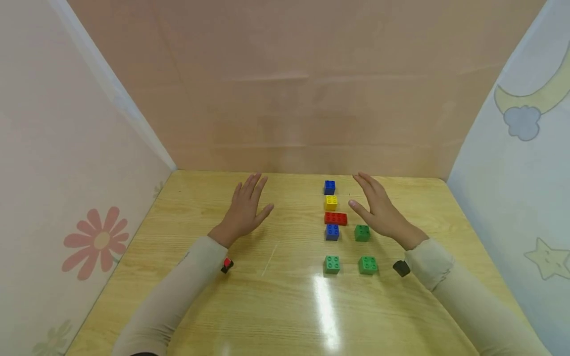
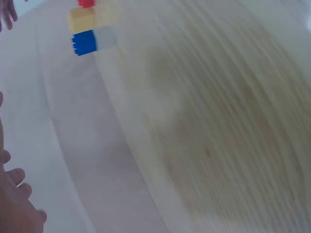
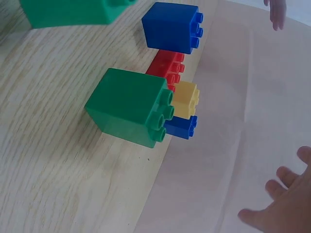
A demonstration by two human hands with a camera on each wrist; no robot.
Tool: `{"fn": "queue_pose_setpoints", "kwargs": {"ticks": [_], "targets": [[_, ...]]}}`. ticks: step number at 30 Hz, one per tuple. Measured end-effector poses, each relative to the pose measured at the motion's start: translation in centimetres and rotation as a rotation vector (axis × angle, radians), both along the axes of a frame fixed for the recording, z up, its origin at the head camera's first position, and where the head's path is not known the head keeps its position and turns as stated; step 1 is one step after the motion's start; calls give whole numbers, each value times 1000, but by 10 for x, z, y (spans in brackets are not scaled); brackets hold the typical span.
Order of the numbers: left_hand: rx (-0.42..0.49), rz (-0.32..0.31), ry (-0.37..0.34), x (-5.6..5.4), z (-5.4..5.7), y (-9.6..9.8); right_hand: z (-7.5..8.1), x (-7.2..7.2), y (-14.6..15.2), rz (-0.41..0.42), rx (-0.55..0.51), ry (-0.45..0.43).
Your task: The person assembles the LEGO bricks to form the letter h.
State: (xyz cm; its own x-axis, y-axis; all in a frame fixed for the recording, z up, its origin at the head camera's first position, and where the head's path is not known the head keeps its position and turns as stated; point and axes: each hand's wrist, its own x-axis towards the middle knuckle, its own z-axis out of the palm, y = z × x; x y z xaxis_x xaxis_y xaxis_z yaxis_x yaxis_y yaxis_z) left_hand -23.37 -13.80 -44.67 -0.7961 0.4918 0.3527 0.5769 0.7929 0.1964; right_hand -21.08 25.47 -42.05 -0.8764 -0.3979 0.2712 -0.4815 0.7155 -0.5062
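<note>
Left and right of the head view's centre, the left hand (image 1: 246, 210) and right hand (image 1: 380, 210) are released, fingers extended. Just right of centre, a blue block (image 1: 329, 188), yellow block (image 1: 331, 202), red block (image 1: 336, 219) and second blue block (image 1: 332, 233) run downward, with three green blocks (image 1: 367, 265) beside and below them.

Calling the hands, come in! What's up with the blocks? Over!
Left hand and right hand: open, holding nothing. Seven blocks on the table, nearer right hand. Nothing seen covering them. Over.
</note>
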Motion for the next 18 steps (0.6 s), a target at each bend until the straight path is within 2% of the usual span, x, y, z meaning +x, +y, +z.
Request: {"fn": "queue_pose_setpoints", "kwargs": {"ticks": [4, 10, 13, 18], "targets": [[134, -70, -44, 2, 8, 6, 4, 4, 1, 7, -22, -16], [237, -105, -141, 10, 18, 18, 8, 11, 0, 17, -43, -21], [279, -140, -177, 15, 21, 25, 9, 16, 1, 23, -32, -18], [291, -179, -236, 26, 23, 36, 7, 27, 8, 38, 2, -23]]}}
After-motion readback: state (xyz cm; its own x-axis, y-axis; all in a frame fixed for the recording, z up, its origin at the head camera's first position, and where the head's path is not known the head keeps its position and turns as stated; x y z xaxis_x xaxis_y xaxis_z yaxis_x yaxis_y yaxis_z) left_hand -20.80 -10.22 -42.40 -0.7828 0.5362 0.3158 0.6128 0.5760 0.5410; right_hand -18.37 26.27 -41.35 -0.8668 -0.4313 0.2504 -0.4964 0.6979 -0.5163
